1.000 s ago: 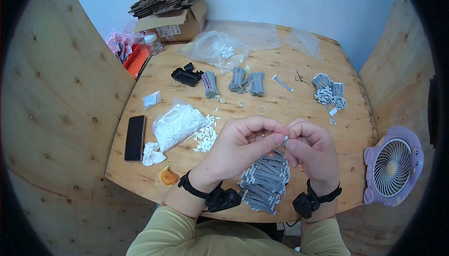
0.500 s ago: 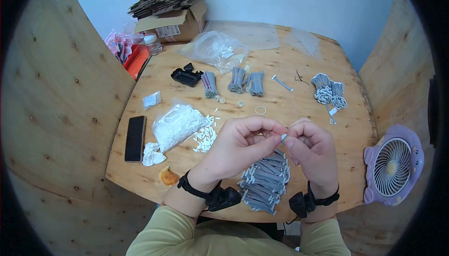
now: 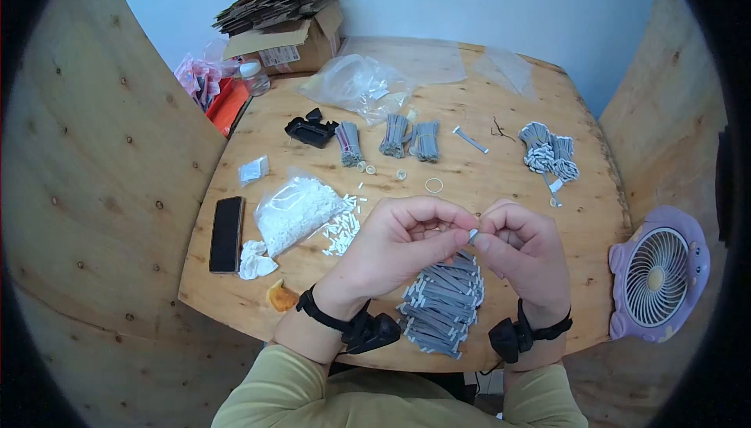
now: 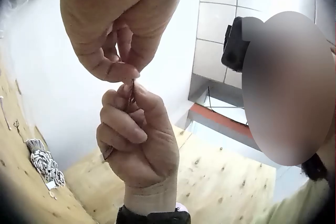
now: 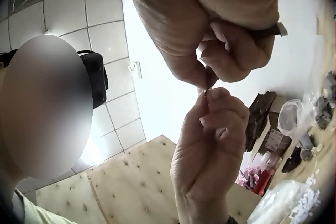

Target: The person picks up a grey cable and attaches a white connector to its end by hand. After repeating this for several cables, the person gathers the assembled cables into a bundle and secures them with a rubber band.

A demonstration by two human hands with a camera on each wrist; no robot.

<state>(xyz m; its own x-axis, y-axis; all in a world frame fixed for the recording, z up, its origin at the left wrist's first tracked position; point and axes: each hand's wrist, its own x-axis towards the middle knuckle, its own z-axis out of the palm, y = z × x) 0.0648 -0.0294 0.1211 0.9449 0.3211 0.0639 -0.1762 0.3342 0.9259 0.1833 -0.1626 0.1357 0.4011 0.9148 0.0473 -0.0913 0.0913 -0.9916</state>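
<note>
Both hands meet fingertip to fingertip above the front of the table. The left hand (image 3: 399,244) and the right hand (image 3: 526,252) pinch a small grey strip with a white end (image 3: 473,235) between thumbs and forefingers. In the right wrist view a flat strip end (image 5: 281,29) sticks out from the curled fingers of the right hand (image 5: 210,24). Below the hands lies a pile of grey strips with white ends (image 3: 442,307). Left of the left hand, loose white pieces (image 3: 342,228) spill beside a clear bag of white pieces (image 3: 296,213).
Bundles of grey strips (image 3: 425,142) stand mid-table, with a black tray (image 3: 310,131) to their left. A phone (image 3: 227,235), tissue (image 3: 256,260) and orange peel (image 3: 281,296) lie at the left. A purple fan (image 3: 657,275) stands right; a cardboard box (image 3: 297,44) sits behind.
Both hands stay joined at nearly the same place, with slight shifts of the fingers and right wrist. The white end between the fingertips has changed its tilt. The head view has shifted slightly.
</note>
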